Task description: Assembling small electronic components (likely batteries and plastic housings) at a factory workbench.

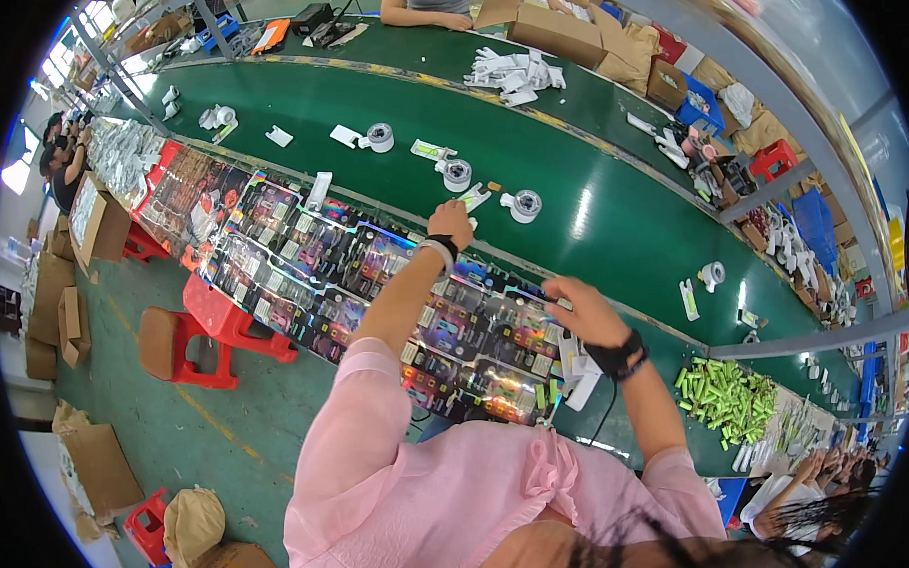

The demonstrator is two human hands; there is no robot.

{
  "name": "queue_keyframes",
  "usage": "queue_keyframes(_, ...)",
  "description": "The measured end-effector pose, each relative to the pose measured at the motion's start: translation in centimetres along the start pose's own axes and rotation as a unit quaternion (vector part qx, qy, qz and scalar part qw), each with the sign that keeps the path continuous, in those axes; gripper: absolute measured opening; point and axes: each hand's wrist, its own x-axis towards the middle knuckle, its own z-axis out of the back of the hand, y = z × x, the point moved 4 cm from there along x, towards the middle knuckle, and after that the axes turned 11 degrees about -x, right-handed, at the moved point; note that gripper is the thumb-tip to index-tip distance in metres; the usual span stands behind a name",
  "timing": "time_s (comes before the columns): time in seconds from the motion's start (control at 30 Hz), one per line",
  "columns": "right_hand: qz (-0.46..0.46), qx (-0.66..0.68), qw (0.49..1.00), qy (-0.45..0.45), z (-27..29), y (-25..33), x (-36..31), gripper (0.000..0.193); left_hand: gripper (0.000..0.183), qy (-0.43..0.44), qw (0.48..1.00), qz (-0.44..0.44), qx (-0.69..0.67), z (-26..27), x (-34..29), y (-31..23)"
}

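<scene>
My left hand [450, 222] reaches to the near edge of the green belt, its fingers closed at the near end of a slim white part with a green strip [474, 195]. Just to the right of it lies a round white-grey part with a dark centre [525, 205]. My right hand [588, 314] hovers over the right end of the printed, shiny packages [446, 324], thumb and fingers apart with nothing between them. White long parts [581, 372] lie below that hand, beside the packages.
More round parts [377, 137] are spread along the green belt [591, 189]. A pile of green cylinders [727, 400] sits on the right. White parts [514, 74] are heaped across the belt, near another person's arm [425, 17]. Red stools [220, 317] stand at left.
</scene>
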Motion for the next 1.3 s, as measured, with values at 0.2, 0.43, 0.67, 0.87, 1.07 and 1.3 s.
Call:
queue_keyframes(0.2,-0.074,-0.188,0.979,-0.006,-4.2,-4.1,16.5,0.049,0.023,-0.066,0.993,0.007,0.1,-2.7,2.6,1.6)
queue_keyframes(0.43,-0.075,-0.341,0.934,-0.078,-8.5,-9.1,25.3,0.056,0.02,-0.101,0.984,0.115,0.086,-3.1,4.4,1.5)
queue_keyframes(0.67,-0.024,-0.434,0.899,-0.045,-9.8,-8.2,26.5,0.032,0.042,0.019,0.985,0.171,-0.024,-2.8,5.5,1.8)
queue_keyframes(0.87,-0.108,-0.389,0.914,0.03,-9.4,-7.9,25.2,0.027,0.038,0.05,0.972,0.138,-0.183,-2.6,3.8,1.0)
queue_keyframes(1.07,-0.151,-0.027,0.986,-0.066,-7.9,-10.3,19.2,0.014,0.036,0.06,0.934,0.045,-0.35,0.3,0.2,-5.4)
queue_keyframes(1.3,0.001,0.092,0.962,-0.255,-0.8,0.5,7.2,0.011,0.028,0.167,0.655,0.09,-0.732,8.9,-9.7,-14.3)
